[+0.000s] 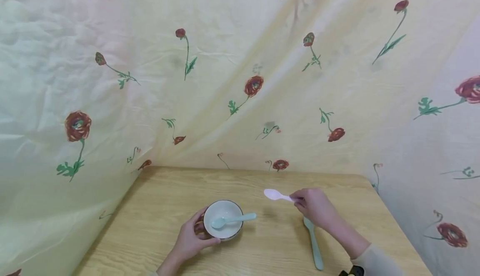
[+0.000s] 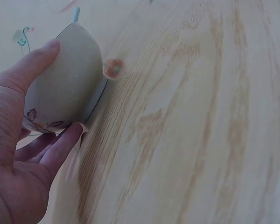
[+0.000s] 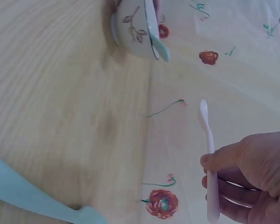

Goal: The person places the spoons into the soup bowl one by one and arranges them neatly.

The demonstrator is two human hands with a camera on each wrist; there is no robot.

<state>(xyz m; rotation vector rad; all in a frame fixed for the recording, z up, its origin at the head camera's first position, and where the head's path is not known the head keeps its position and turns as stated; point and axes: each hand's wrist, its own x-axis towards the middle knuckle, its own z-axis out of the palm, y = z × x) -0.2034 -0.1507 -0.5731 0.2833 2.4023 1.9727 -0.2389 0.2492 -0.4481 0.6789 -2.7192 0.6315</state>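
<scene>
My left hand (image 1: 188, 239) grips a white bowl (image 1: 223, 208) with a dark rim. In the left wrist view, the thumb and fingers curl round the outer wall of the bowl (image 2: 67, 77). A light blue spoon (image 1: 240, 217) lies in the bowl, its handle sticking out over the right rim. To the right, my right hand (image 1: 318, 209) pinches the handle of a pale pink spoon (image 1: 273, 194), held above the table with its head pointing left. Below that hand, a second light blue spoon (image 1: 316, 247) lies on the table; the hand partly covers its upper end.
The wooden table (image 1: 180, 188) has rounded far corners. Floral cloth (image 1: 210, 101) hangs behind it and along both sides. A dark object (image 1: 352, 271) shows at the right wrist, cut by the lower frame edge.
</scene>
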